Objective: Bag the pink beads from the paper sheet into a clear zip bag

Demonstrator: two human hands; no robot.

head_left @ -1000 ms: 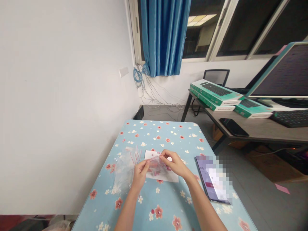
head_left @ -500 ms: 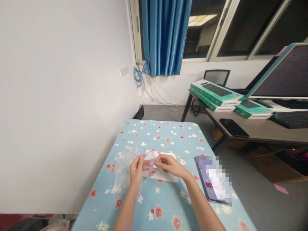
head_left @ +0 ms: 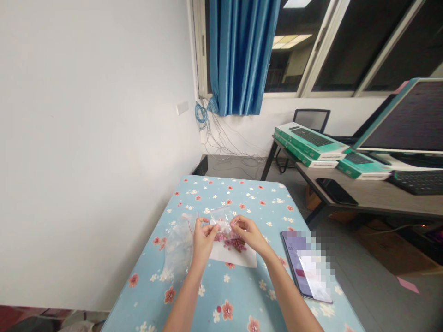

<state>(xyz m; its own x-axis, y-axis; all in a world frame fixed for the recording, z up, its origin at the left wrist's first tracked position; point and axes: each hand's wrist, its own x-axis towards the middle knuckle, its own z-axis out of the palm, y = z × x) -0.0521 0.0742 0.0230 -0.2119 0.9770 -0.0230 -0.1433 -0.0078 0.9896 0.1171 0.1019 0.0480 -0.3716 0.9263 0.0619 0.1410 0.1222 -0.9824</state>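
Observation:
Between my two hands is a small clear zip bag, its pink-edged strip toward the far side of the table. My left hand pinches the bag's near left side with thumb and finger. On the opposite side, my right hand pinches the bag as well. Just below lies a white sheet of paper with a heap of pink beads on it, partly covered by my right hand. Left of my left hand rests a larger clear plastic bag with pink-edged strips at its top.
A phone, partly blurred out, lies at the right on the flowered tablecloth. A desk to the right carries green keyboard boxes, a dark phone, a keyboard and a monitor. A white wall borders the left.
My hands have shifted, and the small bag now stands out between them, clear of the larger bag. The pink beads on the paper have come into view. The camera view has tilted up slightly.

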